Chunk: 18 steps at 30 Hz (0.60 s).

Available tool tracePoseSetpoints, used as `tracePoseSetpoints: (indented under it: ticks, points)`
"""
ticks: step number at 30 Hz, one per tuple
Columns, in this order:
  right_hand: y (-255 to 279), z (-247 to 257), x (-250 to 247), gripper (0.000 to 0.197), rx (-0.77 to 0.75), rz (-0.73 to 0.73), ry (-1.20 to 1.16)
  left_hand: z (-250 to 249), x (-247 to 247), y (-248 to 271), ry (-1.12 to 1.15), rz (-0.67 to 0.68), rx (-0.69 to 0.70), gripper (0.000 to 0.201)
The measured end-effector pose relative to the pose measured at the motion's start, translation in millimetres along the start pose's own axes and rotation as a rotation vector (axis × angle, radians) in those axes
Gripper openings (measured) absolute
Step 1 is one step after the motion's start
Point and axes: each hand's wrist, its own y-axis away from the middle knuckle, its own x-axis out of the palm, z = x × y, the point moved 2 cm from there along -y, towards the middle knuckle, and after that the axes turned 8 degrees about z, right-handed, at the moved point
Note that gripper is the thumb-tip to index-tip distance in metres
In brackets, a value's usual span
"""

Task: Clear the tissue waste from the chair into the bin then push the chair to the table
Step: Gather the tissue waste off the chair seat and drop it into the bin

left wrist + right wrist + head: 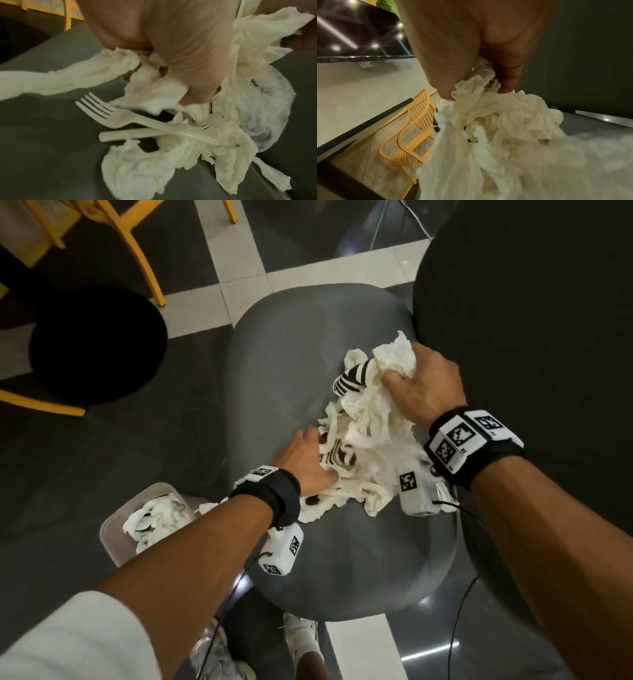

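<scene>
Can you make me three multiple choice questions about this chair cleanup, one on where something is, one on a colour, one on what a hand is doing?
1. Where is the bin?
A. on the chair seat
B. on the floor left of the chair seat
C. on the table

2. What colour is the chair seat?
A. grey
B. yellow
C. red

3. What is the right hand doing?
A. hanging idle
B. pushing the chair
C. gripping crumpled tissue

Answers: 1 B, it stands on the floor by the left forearm; 2 A, the surface under the waste is grey; 3 C, fingers are curled round the wad.
</scene>
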Motion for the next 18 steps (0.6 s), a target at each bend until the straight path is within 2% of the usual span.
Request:
tracePoseSetpoints:
  ticks: [2, 4, 6, 8, 12, 18]
  points:
    - [-1, -2, -1, 0.029, -0.008, -0.029, -0.018, 1, -8, -1, -0.012, -0.039, 0.029, 0.066]
    - [-2, -3, 0, 0.032, 0.0, -0.042, -0.023, 4, -14, -2, -0.059, -0.012, 0.049, 0.062]
    - [-2, -1, 1, 0.032, -0.001, -0.049, -0.026, 9, -17, -4, -0.111, 0.029, 0.089, 0.039]
    - [0, 2, 2, 0.03, -0.002, -0.051, -0.041, 10, -24, -4, -0.155, 0.006, 0.14, 0.018]
    - [4, 8, -1, 0.036, 0.012, -0.083, -0.117, 10, -60, 8, -0.142, -0.137, 0.14, 0.012]
    - [14, 42, 5, 0.042, -0.005, -0.071, -0.118, 33, -108, 58, -0.286, -0.083, 0.143, 0.013]
